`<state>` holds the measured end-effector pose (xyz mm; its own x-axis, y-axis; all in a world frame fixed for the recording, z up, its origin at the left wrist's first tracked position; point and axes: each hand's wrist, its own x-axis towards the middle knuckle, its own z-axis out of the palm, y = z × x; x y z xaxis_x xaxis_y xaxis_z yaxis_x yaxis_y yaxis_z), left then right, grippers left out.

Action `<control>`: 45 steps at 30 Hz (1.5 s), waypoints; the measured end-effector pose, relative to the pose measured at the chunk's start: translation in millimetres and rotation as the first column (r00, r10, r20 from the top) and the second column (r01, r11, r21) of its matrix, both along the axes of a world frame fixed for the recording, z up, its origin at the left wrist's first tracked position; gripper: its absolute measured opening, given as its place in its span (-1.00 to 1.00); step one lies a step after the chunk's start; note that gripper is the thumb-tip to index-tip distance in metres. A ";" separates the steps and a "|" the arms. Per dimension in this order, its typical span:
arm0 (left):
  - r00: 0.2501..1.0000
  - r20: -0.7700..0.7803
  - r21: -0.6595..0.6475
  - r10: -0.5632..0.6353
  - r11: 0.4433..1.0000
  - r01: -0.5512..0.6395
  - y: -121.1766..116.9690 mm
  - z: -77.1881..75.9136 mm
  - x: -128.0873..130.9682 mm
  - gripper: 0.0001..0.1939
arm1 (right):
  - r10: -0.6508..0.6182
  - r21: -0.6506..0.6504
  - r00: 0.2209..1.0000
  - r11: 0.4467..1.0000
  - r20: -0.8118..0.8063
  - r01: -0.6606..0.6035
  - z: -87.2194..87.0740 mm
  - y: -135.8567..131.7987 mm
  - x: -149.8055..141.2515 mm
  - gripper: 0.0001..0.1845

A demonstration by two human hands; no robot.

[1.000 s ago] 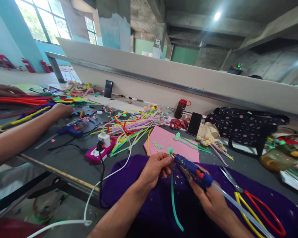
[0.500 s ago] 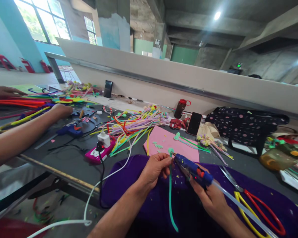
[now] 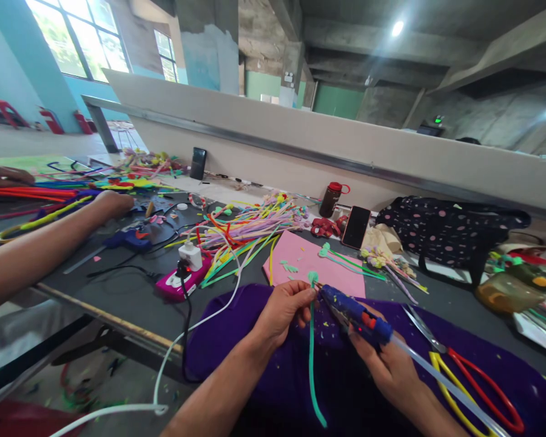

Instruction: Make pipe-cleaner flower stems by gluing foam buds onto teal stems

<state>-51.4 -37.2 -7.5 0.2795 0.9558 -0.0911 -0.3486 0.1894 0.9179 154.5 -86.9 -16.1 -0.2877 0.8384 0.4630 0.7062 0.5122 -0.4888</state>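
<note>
My left hand [image 3: 287,309] pinches a mint-green pipe cleaner [image 3: 313,358] just below its curled top, and the long stem hangs down. In my right hand [image 3: 380,352] is a blue hot glue gun [image 3: 357,312], gripped with the fingers wrapped round its handle. The gun's nozzle touches or nearly touches the curled top; I cannot tell which. A long clear glue stick [image 3: 441,376] sticks out of its rear. Behind the hands lies a pink foam sheet [image 3: 346,276] with short green pieces and a finished-looking green stem [image 3: 334,252] on it.
Scissors [image 3: 446,350] with red and yellow handles lie at right on purple cloth [image 3: 227,321]. A magenta power strip [image 3: 184,285], a heap of pipe cleaners [image 3: 255,227], a phone [image 3: 356,227], a bottle [image 3: 331,200] and a dark bag [image 3: 441,233] stand around. Another person's arm [image 3: 50,243] reaches in from the left.
My hands, the pipe cleaner and the glue gun stay almost in place. The other person's far hand at the left edge has shifted slightly left.
</note>
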 end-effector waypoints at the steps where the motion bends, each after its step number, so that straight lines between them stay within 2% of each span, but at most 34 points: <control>1: 1.000 0.003 0.001 -0.002 1.000 0.002 0.1 0.2 0.0 -0.76 | 0.001 -0.001 1.000 1.000 -0.004 -0.001 0.6 -0.1 -0.1 -0.61; 10: 1.000 0.000 -0.010 -0.004 1.000 0.004 0.2 0.6 0.1 -0.76 | 0.004 -0.046 0.999 0.999 -0.054 -0.007 -0.6 -1.2 0.2 -0.67; 14: 1.000 0.023 -0.011 0.012 1.000 -0.012 0.1 1.2 -1.8 -0.76 | -0.037 -0.185 0.982 0.983 -0.188 0.001 12.3 -4.0 3.2 -0.77; 19: 0.989 0.122 -0.045 0.082 0.996 -0.077 1.4 6.2 -6.1 -0.77 | -0.168 -0.360 0.901 0.933 -0.400 0.014 25.8 18.9 17.0 -0.65; 24: 0.952 0.262 -0.107 0.160 0.985 -0.136 2.6 10.3 -19.3 -0.81 | -0.278 -0.557 0.807 0.827 -0.521 -0.075 7.5 55.4 32.5 -0.68; 29: 0.933 0.283 -0.127 0.224 0.973 -0.195 1.0 5.8 -39.7 -0.84 | -0.356 -0.636 0.769 0.767 -0.531 -0.084 -13.8 70.9 44.5 -0.64; 31: 0.935 0.261 -0.137 0.240 0.968 -0.210 -0.7 3.4 -45.0 -0.84 | -0.361 -0.638 0.796 0.769 -0.487 -0.042 -18.5 74.4 51.1 -0.62; 33: 0.942 0.234 -0.145 0.242 0.966 -0.212 -2.6 1.5 -47.8 -0.84 | -0.335 -0.610 0.874 0.790 -0.351 0.057 -21.2 77.4 59.1 -0.61; 35: 0.946 0.215 -0.147 0.244 0.965 -0.216 -4.5 0.5 -48.8 -0.82 | -0.274 -0.520 0.955 0.835 -0.111 0.179 -21.1 78.8 66.3 -0.60; 36: 0.945 0.214 -0.149 0.248 0.964 -0.220 -5.3 0.2 -49.0 -0.81 | -0.251 -0.444 0.967 0.863 0.038 0.242 -19.6 78.4 68.6 -0.60; 37: 0.942 0.220 -0.150 0.253 0.963 -0.224 -6.0 0.0 -49.1 -0.80 | -0.252 -0.345 0.950 0.888 0.186 0.304 -17.0 77.4 69.3 -0.61; 39: 0.935 0.247 -0.150 0.256 0.963 -0.224 -7.1 -0.2 -49.2 -0.79 | -0.306 -0.112 0.857 0.917 0.415 0.382 -8.7 74.4 64.4 -0.63; 41: 0.930 0.269 -0.140 0.249 0.966 -0.218 -7.6 -0.5 -49.2 -0.78 | -0.337 0.060 0.792 0.932 0.510 0.358 2.6 72.9 49.3 -0.67; 42: 0.931 0.274 -0.133 0.242 0.968 -0.212 -7.8 -0.7 -49.0 -0.79 | -0.292 0.078 0.803 0.952 0.520 0.296 8.6 73.7 37.9 -0.70; 44: 0.935 0.271 -0.117 0.229 0.972 -0.204 -7.9 -1.1 -48.2 -0.79 | -0.089 -0.013 0.852 0.994 0.516 0.111 19.5 79.7 8.6 -0.73; 45: 0.938 0.265 -0.108 0.223 0.974 -0.201 -8.0 -1.4 -47.6 -0.80 | 0.006 -0.065 0.861 0.997 0.509 0.032 23.6 84.7 -8.0 -0.73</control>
